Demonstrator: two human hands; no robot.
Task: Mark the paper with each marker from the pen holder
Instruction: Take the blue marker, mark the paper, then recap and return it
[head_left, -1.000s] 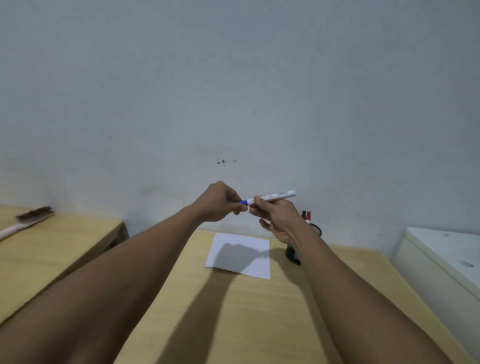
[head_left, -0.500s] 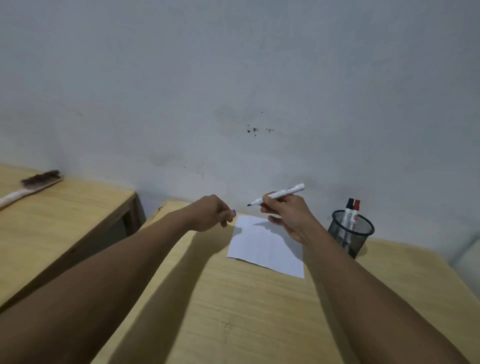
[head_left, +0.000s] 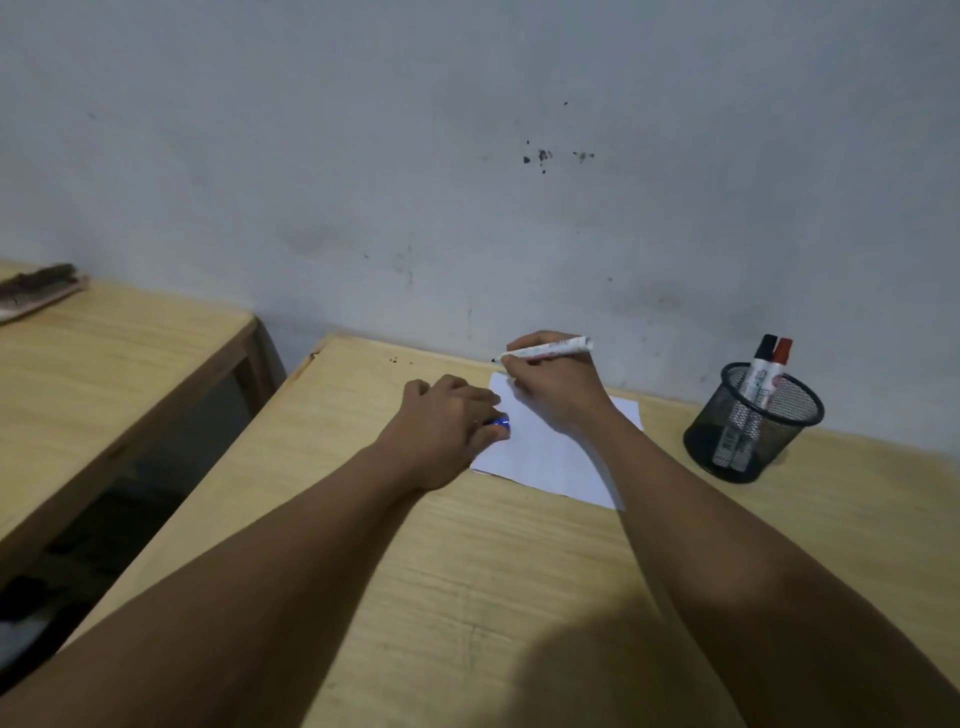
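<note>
A white sheet of paper (head_left: 550, 452) lies on the wooden table (head_left: 467, 561) near the wall. My right hand (head_left: 556, 389) grips an uncapped white marker (head_left: 545, 351), its dark tip pointing left just above the paper's far left corner. My left hand (head_left: 447, 426) rests on the paper's left edge, fingers closed around the blue cap (head_left: 498, 423). A black mesh pen holder (head_left: 753, 421) stands to the right of the paper with two markers in it, one black-capped (head_left: 763, 351), one red-capped (head_left: 782, 353).
A second wooden table (head_left: 104, 374) stands to the left across a dark gap, with a brush (head_left: 36, 291) at its far end. A grey-white wall (head_left: 467, 182) runs right behind both tables.
The cap came off the marker and stayed in my left hand. Both hands then dropped to the paper, the left hand settling on its left edge, the marker tip nearing the far corner.
</note>
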